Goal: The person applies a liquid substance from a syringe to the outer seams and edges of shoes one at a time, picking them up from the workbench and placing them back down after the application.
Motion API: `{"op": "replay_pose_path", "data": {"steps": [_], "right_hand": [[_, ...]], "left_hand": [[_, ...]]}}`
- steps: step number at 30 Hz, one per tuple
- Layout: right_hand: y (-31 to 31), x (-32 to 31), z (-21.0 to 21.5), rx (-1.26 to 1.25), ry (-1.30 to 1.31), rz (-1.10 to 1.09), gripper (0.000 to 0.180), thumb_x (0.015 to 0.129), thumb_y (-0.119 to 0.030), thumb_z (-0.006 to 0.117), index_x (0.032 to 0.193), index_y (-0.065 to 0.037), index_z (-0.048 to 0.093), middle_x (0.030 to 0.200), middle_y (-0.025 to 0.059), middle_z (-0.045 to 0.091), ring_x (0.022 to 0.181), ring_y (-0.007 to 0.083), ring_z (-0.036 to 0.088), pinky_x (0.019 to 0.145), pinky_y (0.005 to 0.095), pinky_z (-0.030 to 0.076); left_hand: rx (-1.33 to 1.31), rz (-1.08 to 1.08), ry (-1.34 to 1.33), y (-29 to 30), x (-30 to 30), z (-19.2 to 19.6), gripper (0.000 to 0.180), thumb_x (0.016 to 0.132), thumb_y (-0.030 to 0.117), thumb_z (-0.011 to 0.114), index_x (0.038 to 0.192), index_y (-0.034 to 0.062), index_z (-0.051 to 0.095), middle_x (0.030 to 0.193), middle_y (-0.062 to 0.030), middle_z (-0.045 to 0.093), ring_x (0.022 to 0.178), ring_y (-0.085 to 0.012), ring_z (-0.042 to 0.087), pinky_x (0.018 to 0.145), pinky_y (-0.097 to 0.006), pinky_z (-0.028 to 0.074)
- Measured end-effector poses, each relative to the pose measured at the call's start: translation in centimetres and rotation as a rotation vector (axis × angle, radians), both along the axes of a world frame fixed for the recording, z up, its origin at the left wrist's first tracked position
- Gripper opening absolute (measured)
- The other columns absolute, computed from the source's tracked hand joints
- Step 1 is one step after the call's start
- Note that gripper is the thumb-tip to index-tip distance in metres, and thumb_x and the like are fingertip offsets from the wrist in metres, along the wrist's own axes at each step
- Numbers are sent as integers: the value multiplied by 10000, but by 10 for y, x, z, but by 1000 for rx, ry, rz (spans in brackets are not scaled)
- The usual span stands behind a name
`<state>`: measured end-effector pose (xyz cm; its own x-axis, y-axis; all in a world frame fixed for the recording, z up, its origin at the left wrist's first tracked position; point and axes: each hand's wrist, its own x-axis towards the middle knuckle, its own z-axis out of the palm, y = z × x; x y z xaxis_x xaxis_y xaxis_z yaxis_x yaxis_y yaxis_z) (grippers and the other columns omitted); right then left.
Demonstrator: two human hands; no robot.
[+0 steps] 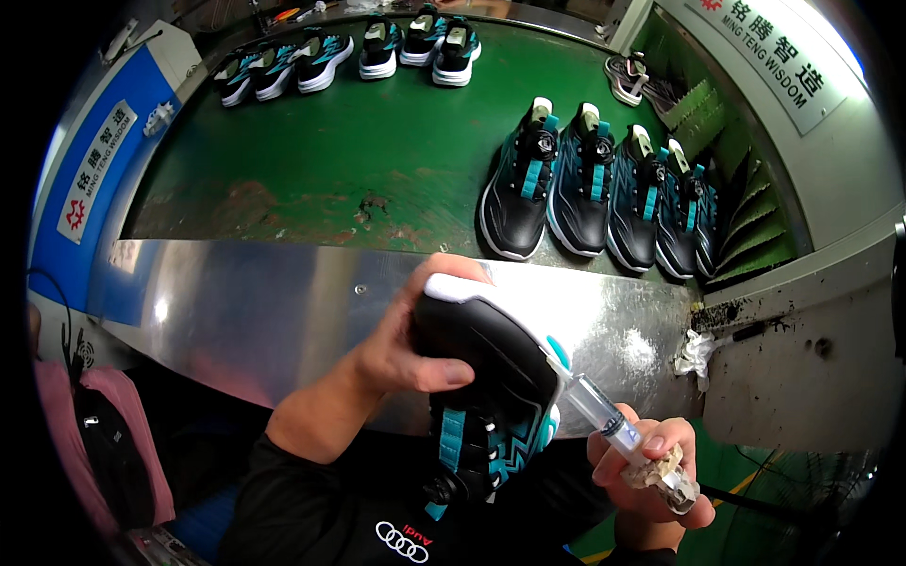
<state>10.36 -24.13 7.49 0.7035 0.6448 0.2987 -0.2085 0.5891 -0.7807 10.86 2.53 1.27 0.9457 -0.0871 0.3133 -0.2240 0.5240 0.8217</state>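
Observation:
My left hand point(396, 344) grips a black sneaker point(486, 354) with turquoise straps and a white sole, its thumb pressed on the upper and the other fingers behind the sole. The toe points up and away from me, and the laced part hangs toward my lap. My right hand point(630, 486) is closed round a clear syringe point(600, 410). The syringe's tip meets the edge of the sole, or sits very near it, beside a turquoise patch. A crumpled, stained wad point(665, 479) wraps the syringe's rear end, hiding the plunger.
Several matching sneakers point(514, 189) stand at the right on a green belt point(311, 170). More sneakers point(326, 61) stand at its far end. A metal ledge point(283, 292) runs along the near side. Crumpled white tissue point(694, 354) hangs at the right; a pink bag point(142, 443) is lower left.

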Motion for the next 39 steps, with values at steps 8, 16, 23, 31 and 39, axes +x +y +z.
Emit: {"op": "replay_pose_path", "data": {"steps": [8, 16, 23, 31, 39], "right_hand": [[-13, 0, -27, 39, 51, 21, 791, 686, -529, 752, 1183, 37, 512, 960, 192, 534, 892, 265, 575, 768, 308, 425], [-19, -5, -48, 18, 76, 17, 808, 671, -502, 776, 1193, 50, 502, 1007, 163, 494, 911, 268, 573, 814, 334, 452], [-21, -10, -60, 18, 55, 19, 815, 671, -501, 775, 1192, 64, 506, 1008, 159, 496, 902, 248, 566, 810, 321, 450], [-32, -24, -69, -35, 94, 17, 787, 669, -475, 790, 1181, 60, 524, 1011, 155, 524, 874, 233, 561, 774, 285, 424], [-46, -35, -73, -162, -18, 2, 727, 676, -521, 766, 1138, -3, 548, 936, 159, 626, 852, 216, 548, 709, 270, 376]], "left_hand": [[-94, 55, 134, 4, 6, -4, 738, 594, 157, 721, 1243, 40, 389, 1066, -82, 539, 1010, -179, 530, 890, -314, 427], [-140, 92, 285, 3, 10, 0, 724, 627, 235, 697, 1258, 13, 418, 1108, -132, 581, 1010, -237, 591, 884, -355, 488], [-236, 85, 269, 10, 15, -26, 677, 656, 247, 658, 1242, -24, 456, 1107, -176, 597, 970, -276, 624, 843, -367, 521], [-210, 48, 323, 9, 17, -13, 648, 714, 255, 620, 1262, -41, 440, 1157, -195, 580, 1025, -297, 606, 894, -388, 501], [-324, 10, 408, 21, 15, -18, 568, 763, 260, 610, 1215, -60, 485, 1141, -204, 592, 1011, -302, 610, 892, -400, 503]]}}
